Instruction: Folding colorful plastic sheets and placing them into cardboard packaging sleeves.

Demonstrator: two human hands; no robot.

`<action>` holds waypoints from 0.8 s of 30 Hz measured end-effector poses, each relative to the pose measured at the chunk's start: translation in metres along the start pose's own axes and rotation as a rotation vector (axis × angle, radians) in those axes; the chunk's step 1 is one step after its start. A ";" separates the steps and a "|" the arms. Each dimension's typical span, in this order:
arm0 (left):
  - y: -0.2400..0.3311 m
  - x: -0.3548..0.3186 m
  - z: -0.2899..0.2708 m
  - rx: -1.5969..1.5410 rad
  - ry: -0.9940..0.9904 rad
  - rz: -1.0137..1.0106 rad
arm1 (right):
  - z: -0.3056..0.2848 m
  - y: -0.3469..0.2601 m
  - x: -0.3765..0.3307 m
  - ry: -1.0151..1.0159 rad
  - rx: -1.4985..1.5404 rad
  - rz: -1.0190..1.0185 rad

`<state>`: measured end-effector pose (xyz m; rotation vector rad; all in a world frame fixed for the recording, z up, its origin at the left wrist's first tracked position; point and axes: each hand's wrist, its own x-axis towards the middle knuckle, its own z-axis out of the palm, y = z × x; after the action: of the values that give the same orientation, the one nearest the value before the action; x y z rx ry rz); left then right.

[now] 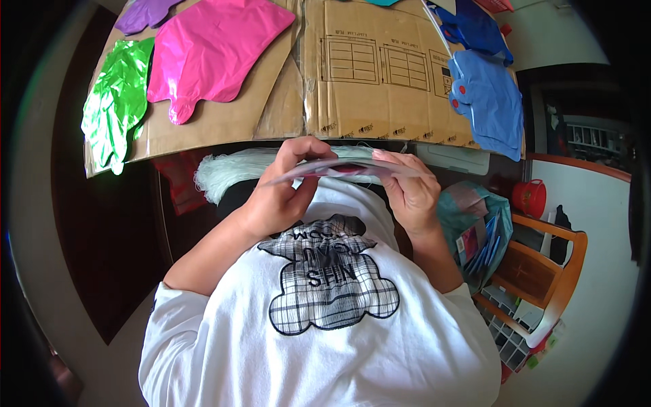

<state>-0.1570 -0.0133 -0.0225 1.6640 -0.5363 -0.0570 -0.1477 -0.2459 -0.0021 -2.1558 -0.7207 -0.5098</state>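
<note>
Between my two hands is a thin, flat plastic packet [346, 167], greyish with some pink showing, seen nearly edge-on so its face is mostly hidden. My left hand [279, 184] pinches its left part, with fingers bent over the top and the thumb beneath. At the other end my right hand [412, 188] grips it between thumb and fingers. The packet is held in front of my chest, just short of the cardboard's near edge. A bundle of white string [234, 173] lies behind and below my hands, across my lap.
On the cardboard [366, 112] lie flat shiny foil balloons: pink [210, 54], green [116, 102], purple [144, 15] and dark blue [471, 34]. A light blue one [485, 102] hangs over its right edge. To my right are a teal bag [489, 203], a red bucket [529, 198] and a wooden chair [536, 268].
</note>
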 end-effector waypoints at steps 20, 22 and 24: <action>0.016 0.023 -0.001 -0.297 0.121 -0.370 | 0.005 0.003 -0.004 -0.063 0.806 0.872; 0.016 0.027 -0.001 -0.279 0.111 -0.336 | 0.008 0.002 -0.001 -0.039 0.778 0.831; 0.018 0.030 -0.002 -0.275 0.108 -0.323 | 0.010 0.002 0.003 -0.020 0.754 0.802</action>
<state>-0.1353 -0.0242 0.0026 1.4603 -0.1651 -0.2640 -0.1431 -0.2381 -0.0073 -1.5353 0.0133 0.1972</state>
